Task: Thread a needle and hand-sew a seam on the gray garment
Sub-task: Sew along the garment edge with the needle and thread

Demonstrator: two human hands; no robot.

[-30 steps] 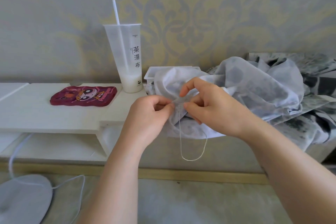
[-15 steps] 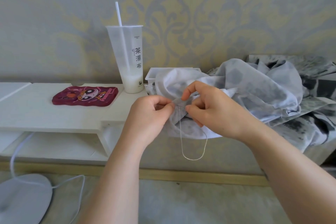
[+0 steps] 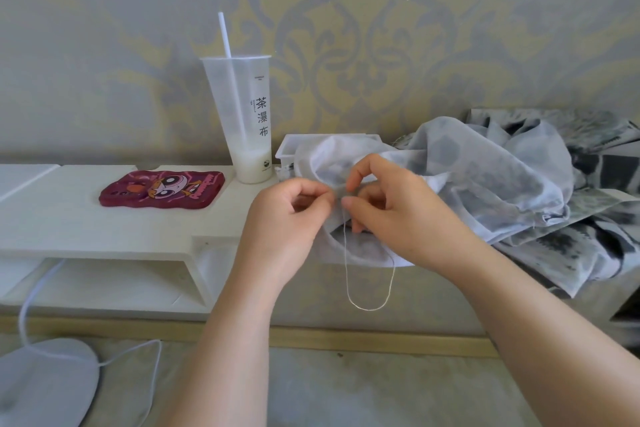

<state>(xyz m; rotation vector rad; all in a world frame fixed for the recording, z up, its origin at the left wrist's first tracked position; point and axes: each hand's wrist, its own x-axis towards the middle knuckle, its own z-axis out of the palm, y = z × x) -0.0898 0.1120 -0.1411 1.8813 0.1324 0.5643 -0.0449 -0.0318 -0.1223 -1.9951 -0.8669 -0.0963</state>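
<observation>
Vertically, thread [image 3: 346, 270] loop hangs down, top between left hand [image 3: 287, 218], right hand [image 3: 398, 215].

Illumination is soft and even, shadows are faint, and wide-angle distortion bows lines at 3 and 9 o'clock.

White two-tier shelf [image 3: 69, 218] against the wall, top board over an open lower board. On the top board: red cartoon phone case [image 3: 162, 191] lying flat, left of a tall translucent cup [image 3: 242, 121] standing upright with a little white liquid in the bottom. Just right of the cup, a white plastic box [image 3: 287, 149] at the shelf's end; gray garment [image 3: 485, 177] draped over it, spilling right onto black-and-gray patterned cloth [image 3: 606, 246] that covers whatever is under it. Floor [image 3: 311, 392]: gray round pad [image 3: 41, 381] bottom left, white cable [image 3: 131, 354] looping on the floor beside it.
</observation>
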